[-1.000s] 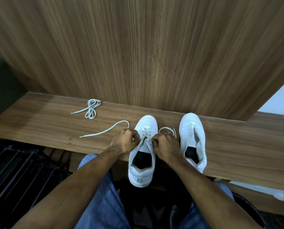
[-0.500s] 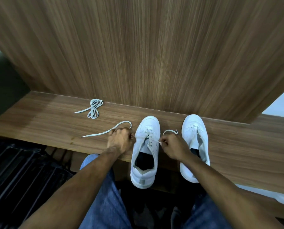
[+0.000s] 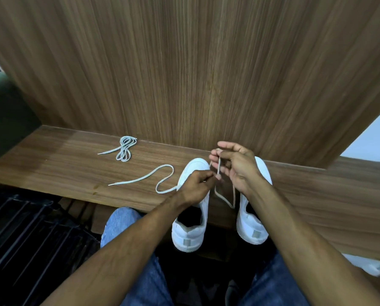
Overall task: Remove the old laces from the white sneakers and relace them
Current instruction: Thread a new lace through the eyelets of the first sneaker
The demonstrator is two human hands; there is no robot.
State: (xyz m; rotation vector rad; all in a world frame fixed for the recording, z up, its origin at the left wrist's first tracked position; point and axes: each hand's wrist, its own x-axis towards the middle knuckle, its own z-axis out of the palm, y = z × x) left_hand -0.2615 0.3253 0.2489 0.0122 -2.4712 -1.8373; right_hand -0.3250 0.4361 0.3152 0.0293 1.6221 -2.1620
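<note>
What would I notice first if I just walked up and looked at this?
Two hands in the middle: the right hand lifts a lace up above two white sneakers, and the left hand pinches the same lace lower down. The left sneaker and right sneaker stand side by side on a wooden bench, heels toward the person. Off to the left lies a bundled lace.

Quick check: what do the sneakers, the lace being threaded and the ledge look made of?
Left sneaker and right sneaker: smooth white leather or synthetic, faint sheen. Lace: flat woven fabric, matte, lies limp in curves; its tip looks stiffened. Ledge: wood or wood-grain laminate, straight brown grain, satin; cannot tell which.
</note>
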